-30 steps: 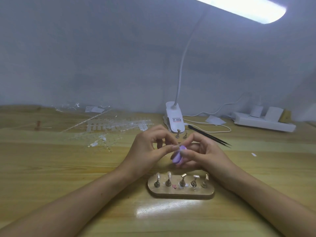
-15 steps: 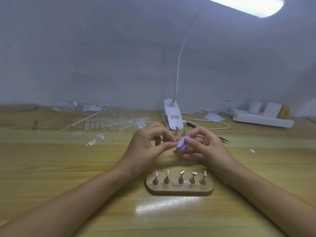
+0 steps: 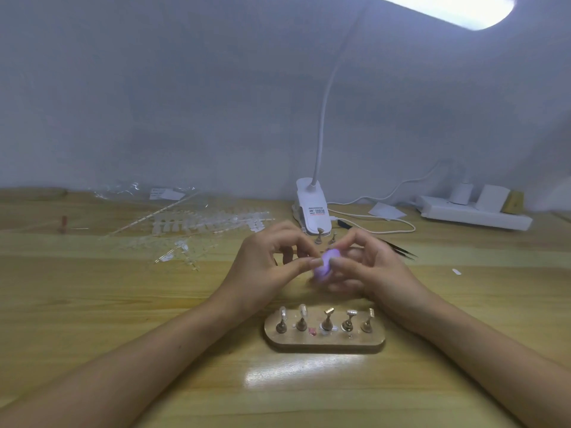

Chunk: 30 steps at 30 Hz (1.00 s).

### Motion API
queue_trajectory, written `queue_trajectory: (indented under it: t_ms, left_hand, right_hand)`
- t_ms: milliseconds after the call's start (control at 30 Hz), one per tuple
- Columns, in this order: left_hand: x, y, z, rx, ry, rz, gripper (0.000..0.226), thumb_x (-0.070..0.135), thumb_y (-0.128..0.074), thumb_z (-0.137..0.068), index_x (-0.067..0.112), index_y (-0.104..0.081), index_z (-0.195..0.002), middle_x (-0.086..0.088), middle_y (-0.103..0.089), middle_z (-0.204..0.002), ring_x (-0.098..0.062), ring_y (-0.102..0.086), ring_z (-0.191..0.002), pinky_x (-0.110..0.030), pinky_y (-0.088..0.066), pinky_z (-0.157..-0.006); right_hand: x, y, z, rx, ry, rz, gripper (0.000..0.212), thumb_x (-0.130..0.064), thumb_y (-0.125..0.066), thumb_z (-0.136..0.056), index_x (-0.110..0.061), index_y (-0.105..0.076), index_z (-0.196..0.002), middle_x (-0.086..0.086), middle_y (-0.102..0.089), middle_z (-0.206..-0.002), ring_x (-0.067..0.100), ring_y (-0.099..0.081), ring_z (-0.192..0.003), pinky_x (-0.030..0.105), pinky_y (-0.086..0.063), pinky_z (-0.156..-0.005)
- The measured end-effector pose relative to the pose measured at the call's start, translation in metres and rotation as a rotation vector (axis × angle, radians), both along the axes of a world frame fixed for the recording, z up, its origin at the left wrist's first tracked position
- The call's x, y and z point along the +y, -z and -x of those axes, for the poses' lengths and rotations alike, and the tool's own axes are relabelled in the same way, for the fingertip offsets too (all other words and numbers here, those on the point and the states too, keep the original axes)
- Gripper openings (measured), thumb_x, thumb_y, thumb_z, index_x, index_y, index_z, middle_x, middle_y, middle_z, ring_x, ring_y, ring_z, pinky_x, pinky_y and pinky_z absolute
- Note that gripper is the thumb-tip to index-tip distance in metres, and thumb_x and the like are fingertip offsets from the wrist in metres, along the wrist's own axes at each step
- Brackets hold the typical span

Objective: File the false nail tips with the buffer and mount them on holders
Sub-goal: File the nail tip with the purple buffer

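Far left on the table (image 3: pixel 92 304) lie the clear tip strips (image 3: pixel 197 225), loose and overlapping. The left hand (image 3: pixel 268 270) has its fingers curled, with thumb and forefinger pinched at the edge of the buffer (image 3: pixel 323 264). Whether a tip sits in that pinch I cannot tell — nothing so small and clear shows. The buffer, a purple lump, is held off the table between the two hands, just behind the stand (image 3: pixel 324 342). The right hand (image 3: pixel 374 268) grips it, thumb in front and fingers curled round the back.

The risks, as I judge them: a clear tip pinched that lightly could flick out under the buffer and be lost among the strips or on the pale wood. Too hard a rub could thin or crack it. Both wrists pass close by the stand's ends, so a dropped hand could knock the holders (image 3: pixel 327 319).

The two left holders seem to carry pale tips and the other three look bare, but blur leaves this unsure. A pink speck (image 3: pixel 312 331) on the stand cannot be identified. The tweezers (image 3: pixel 401 253) are half hidden behind the right hand, and both elbows are cut off.
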<state>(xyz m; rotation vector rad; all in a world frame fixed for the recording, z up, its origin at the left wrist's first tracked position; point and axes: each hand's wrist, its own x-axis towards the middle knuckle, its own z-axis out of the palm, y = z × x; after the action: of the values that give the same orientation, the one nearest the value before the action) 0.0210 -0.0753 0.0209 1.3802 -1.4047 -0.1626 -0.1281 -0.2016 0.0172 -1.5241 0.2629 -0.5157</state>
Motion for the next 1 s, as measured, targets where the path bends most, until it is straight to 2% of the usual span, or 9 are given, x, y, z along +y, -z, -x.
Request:
queue_trajectory:
  t_ms: [67,167,300,400,533,633,767,867,1000]
  left_hand:
    - [-0.0001,-0.0002,-0.0004,0.007,-0.007,0.007,0.020,0.005,-0.079,-0.077,0.022,-0.070,-0.072,0.008,-0.062,-0.077,0.001,-0.053,-0.067,-0.007,-0.036,-0.060]
    - [0.0002,-0.0010,0.0005,-0.003,-0.003,0.011,0.019,0.007,-0.079,-0.077,0.023,-0.070,-0.072,0.005,-0.063,-0.078,0.001,-0.053,-0.067,-0.006,-0.036,-0.059]
    - [-0.0001,-0.0006,0.0004,0.009,-0.019,0.019,0.022,0.004,-0.079,-0.077,0.023,-0.070,-0.072,0.009,-0.062,-0.077,0.002,-0.054,-0.067,-0.007,-0.037,-0.060]
    - [-0.0001,-0.0006,0.0012,0.002,-0.009,0.006,0.022,0.007,-0.080,-0.077,0.026,-0.069,-0.072,0.009,-0.061,-0.077,0.001,-0.053,-0.066,-0.007,-0.036,-0.059]
    - [-0.0002,-0.0010,0.0000,-0.003,-0.025,0.015,0.026,0.005,-0.079,-0.077,0.027,-0.068,-0.071,0.007,-0.063,-0.077,0.001,-0.054,-0.067,-0.007,-0.036,-0.059]
    - [0.0002,-0.0014,0.0018,-0.010,-0.026,0.009,0.023,0.006,-0.079,-0.077,0.026,-0.068,-0.071,0.010,-0.061,-0.076,0.003,-0.054,-0.066,-0.005,-0.035,-0.057]
    - [0.0005,-0.0013,0.0017,-0.004,-0.025,0.008,0.024,0.004,-0.079,-0.077,0.024,-0.068,-0.071,0.008,-0.062,-0.076,0.003,-0.054,-0.067,-0.006,-0.036,-0.058]
    - [0.0006,-0.0026,0.0023,-0.010,-0.031,-0.007,0.023,0.007,-0.079,-0.078,0.026,-0.068,-0.071,0.009,-0.061,-0.076,0.002,-0.052,-0.065,-0.006,-0.035,-0.058]
    - [0.0008,-0.0016,0.0016,-0.016,-0.032,-0.008,0.022,0.004,-0.078,-0.078,0.022,-0.068,-0.071,0.010,-0.060,-0.076,0.002,-0.053,-0.066,-0.007,-0.036,-0.059]
  right_hand:
    - [0.0017,0.0002,-0.0004,0.022,-0.056,0.029,0.021,-0.016,-0.071,-0.082,-0.010,-0.056,-0.094,0.016,-0.074,-0.092,0.026,-0.074,-0.080,0.030,-0.060,-0.067]
    - [0.0002,-0.0007,0.0004,-0.029,0.045,-0.029,0.024,-0.018,-0.067,-0.083,-0.007,-0.052,-0.097,0.013,-0.075,-0.091,0.028,-0.075,-0.085,0.027,-0.061,-0.067]
    - [0.0029,-0.0007,-0.0003,0.022,-0.050,0.021,0.024,-0.012,-0.067,-0.083,-0.004,-0.051,-0.099,0.016,-0.074,-0.094,0.026,-0.074,-0.079,0.030,-0.061,-0.066]
    - [0.0009,-0.0011,0.0004,-0.054,0.070,-0.050,0.024,-0.014,-0.065,-0.082,-0.005,-0.051,-0.099,0.015,-0.074,-0.092,0.026,-0.075,-0.082,0.027,-0.060,-0.067]
    - [0.0022,-0.0004,-0.0004,0.014,-0.051,0.018,0.025,-0.011,-0.067,-0.083,-0.003,-0.051,-0.099,0.017,-0.073,-0.094,0.026,-0.074,-0.079,0.029,-0.060,-0.065]
    - [-0.0001,-0.0001,0.0000,-0.065,0.065,-0.044,0.023,-0.015,-0.066,-0.082,-0.006,-0.051,-0.098,0.017,-0.073,-0.094,0.029,-0.075,-0.085,0.027,-0.060,-0.066]
    - [0.0017,0.0007,0.0004,0.003,-0.057,0.029,0.025,-0.014,-0.068,-0.083,-0.005,-0.051,-0.099,0.015,-0.073,-0.094,0.024,-0.073,-0.079,0.028,-0.059,-0.064]
    - [-0.0004,0.0002,0.0005,-0.058,0.057,-0.026,0.023,-0.016,-0.065,-0.083,-0.006,-0.051,-0.099,0.014,-0.074,-0.093,0.025,-0.074,-0.082,0.028,-0.060,-0.066]
    - [0.0007,0.0004,0.0007,0.030,-0.087,0.057,0.021,-0.013,-0.067,-0.085,-0.006,-0.052,-0.099,0.018,-0.072,-0.096,0.026,-0.073,-0.080,0.032,-0.061,-0.067]
